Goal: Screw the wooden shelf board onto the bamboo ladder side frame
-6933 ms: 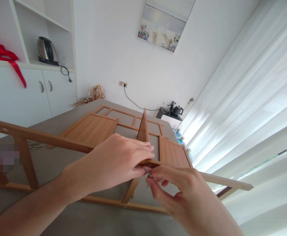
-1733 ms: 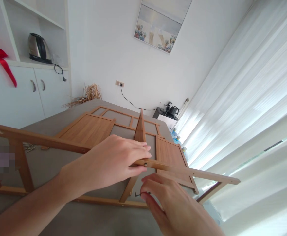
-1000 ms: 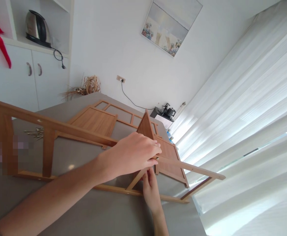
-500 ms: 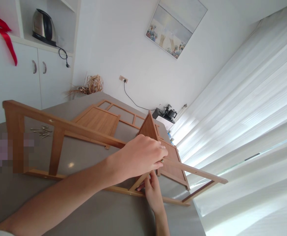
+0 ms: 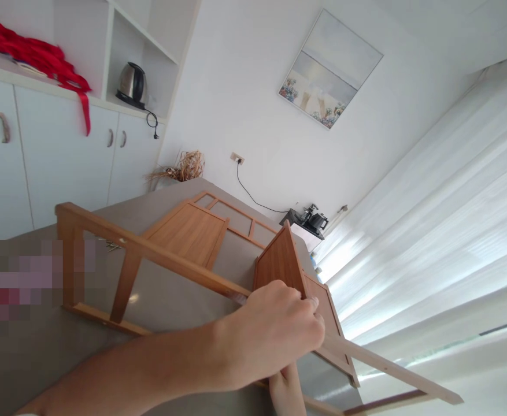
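A ladder-like wooden frame (image 5: 179, 264) stands on edge across the table, its upper rail running from left to lower right. My left hand (image 5: 274, 332) reaches over from the lower left, closed, with its fingers curled over that rail where an upright wooden panel (image 5: 281, 260) meets it. My right hand (image 5: 287, 388) is below my left hand, near the frame's lower rail. Its fingers are hidden behind my left hand, so their grip cannot be seen.
On the grey table (image 5: 149, 289) lie a flat wooden panel (image 5: 188, 231), another wooden frame (image 5: 231, 218) and several small metal fasteners (image 5: 113, 245). A second panel (image 5: 326, 306) lies to the right. Beyond are dried stalks (image 5: 190, 166), a kettle (image 5: 132, 84) and white curtains (image 5: 444, 219).
The whole view has shifted, so everything sits lower and further right. My left hand has closed further over the rail, covering the small metal fastener end seen before. My right hand's fingers are now hidden.
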Tool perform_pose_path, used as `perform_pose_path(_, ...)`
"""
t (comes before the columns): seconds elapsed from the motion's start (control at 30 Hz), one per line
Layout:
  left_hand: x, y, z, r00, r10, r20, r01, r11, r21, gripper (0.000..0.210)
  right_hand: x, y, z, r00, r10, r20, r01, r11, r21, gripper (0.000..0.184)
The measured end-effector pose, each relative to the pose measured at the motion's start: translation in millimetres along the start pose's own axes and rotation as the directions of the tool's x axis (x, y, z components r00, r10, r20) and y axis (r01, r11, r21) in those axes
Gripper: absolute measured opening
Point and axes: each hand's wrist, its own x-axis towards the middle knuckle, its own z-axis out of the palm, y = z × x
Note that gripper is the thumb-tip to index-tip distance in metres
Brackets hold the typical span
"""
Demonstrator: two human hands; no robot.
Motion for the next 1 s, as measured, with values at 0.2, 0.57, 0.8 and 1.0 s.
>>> perform_pose_path(0.2,0.8,-1.2,-5.0,1.0,0.009,0.007,-0.008,1.0,-0.03,0.009,-6.2,-20.8,7.2,0.998,0.022,-0.051,-0.023,1.0,-0.013,0.04)
perform_pose_path(0.57,0.8,-0.6,-11.1,0.998,-0.008,0.066,0.01,0.999,-0.04,0.014,-10.1,-34.2,14.5,0.999,-0.035,-0.033,0.037,0.996,0.084,0.037)
perform_pose_path(0.8,4.0,-2.9,-12.2,0.986,-0.053,0.16,0.066,0.995,-0.075,0.012,-13.0,-36.7,22.7,0.994,-0.089,0.066,0.072,0.973,0.221,0.033)
perform_pose_path(1.0,3.3,-4.6,-12.8,0.98,-0.077,0.183,0.089,0.994,-0.06,0.013,-13.6,-36.4,24.1,0.988,-0.142,0.064,0.129,0.975,0.18,0.033)
